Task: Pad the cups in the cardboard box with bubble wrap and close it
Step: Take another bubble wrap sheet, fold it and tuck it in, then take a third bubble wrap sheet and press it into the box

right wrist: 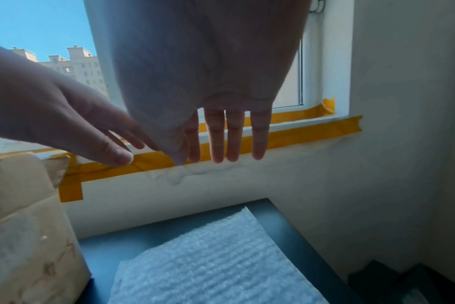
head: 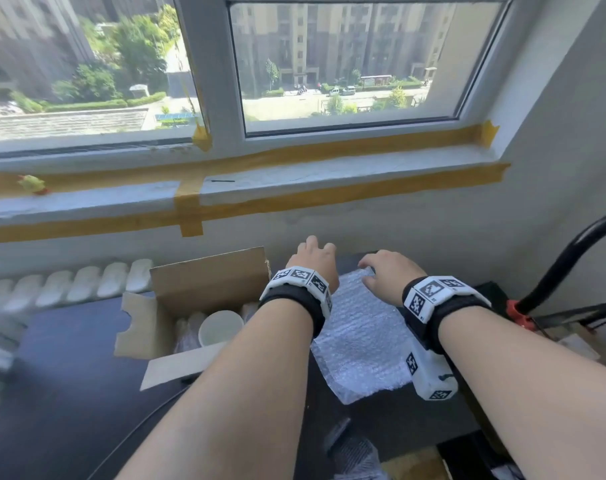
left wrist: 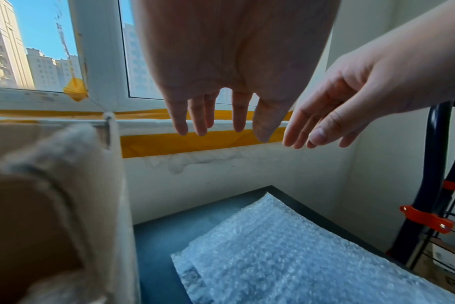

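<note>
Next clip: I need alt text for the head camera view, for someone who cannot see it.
Two bare forearms reach forward over a dark table, the left hand and right hand open above a sheet of bubble wrap. To the left, an open cardboard box holds a white cup. A taped window sill runs behind.

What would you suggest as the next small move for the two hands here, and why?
Probably lower both hands onto the far edge of the bubble wrap and grip it. The left hand and right hand hover open above it, holding nothing, while the cardboard box stands open with a cup unpadded.
</note>
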